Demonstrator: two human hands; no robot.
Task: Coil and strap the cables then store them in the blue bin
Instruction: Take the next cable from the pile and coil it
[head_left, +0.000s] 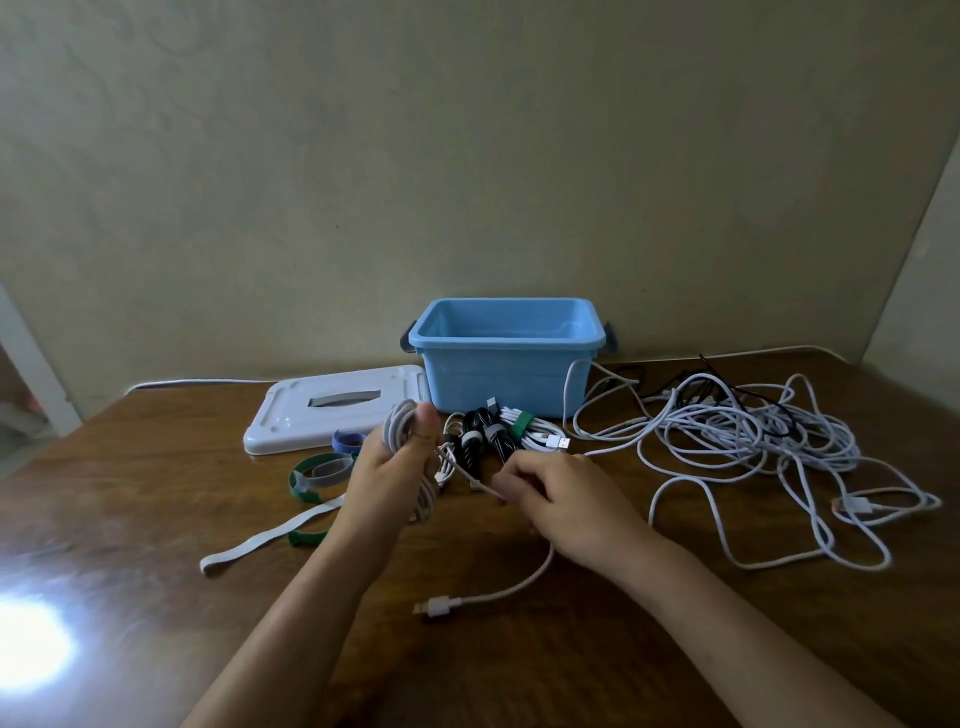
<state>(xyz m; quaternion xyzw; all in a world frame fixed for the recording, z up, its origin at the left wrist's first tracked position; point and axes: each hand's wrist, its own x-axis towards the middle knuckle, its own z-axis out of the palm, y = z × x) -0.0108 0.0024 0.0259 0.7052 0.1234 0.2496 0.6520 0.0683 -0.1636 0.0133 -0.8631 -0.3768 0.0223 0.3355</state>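
Note:
My left hand grips a white cable coil wound in loops, thumb up against it. My right hand pinches the same cable's loose tail, which runs down to a white plug lying on the table. Behind my hands lie strapped bundles of black and white cables, one with a green strap. The open blue bin stands at the back by the wall, nothing visible inside. A tangle of loose white and black cables spreads to the right.
The bin's white lid lies flat left of the bin. Green, grey and blue straps and a long white strap lie left of my hands. The wooden table meets the wall behind; glare at lower left.

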